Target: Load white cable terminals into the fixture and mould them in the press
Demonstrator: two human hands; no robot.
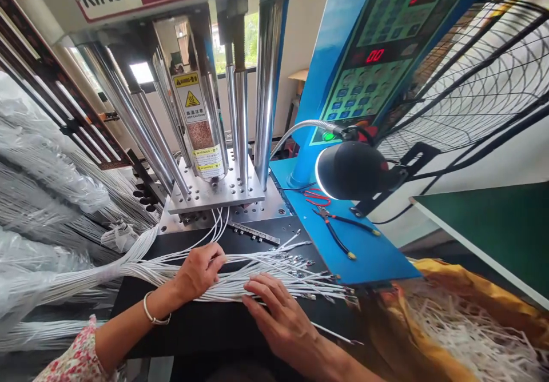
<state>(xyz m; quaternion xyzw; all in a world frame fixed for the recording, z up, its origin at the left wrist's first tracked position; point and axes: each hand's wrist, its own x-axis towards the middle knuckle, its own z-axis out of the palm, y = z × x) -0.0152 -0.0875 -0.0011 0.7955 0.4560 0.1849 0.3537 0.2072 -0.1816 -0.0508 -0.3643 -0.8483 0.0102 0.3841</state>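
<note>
A thick bundle of white cables (253,276) lies across the black work surface, with small metal ends fanned out at the right. My left hand (201,270), a bracelet on its wrist, is closed at the upper side of the bundle, thumb and forefinger together around some cables. Fingers stretched and slightly apart, my right hand (281,313) rests over the front of the bundle near the metal ends. Above, a few white cables run under the press's metal plate (214,199). A dark metal strip with small pegs (255,233) lies between that plate and the bundle.
Pliers (332,227) and red-handled scissors (317,197) lie on the blue panel. A black lamp (351,170) overhangs it, beside a caged fan (467,79). Wrapped cable bundles (51,170) fill the left. A yellow sack of white scraps (463,319) stands at lower right.
</note>
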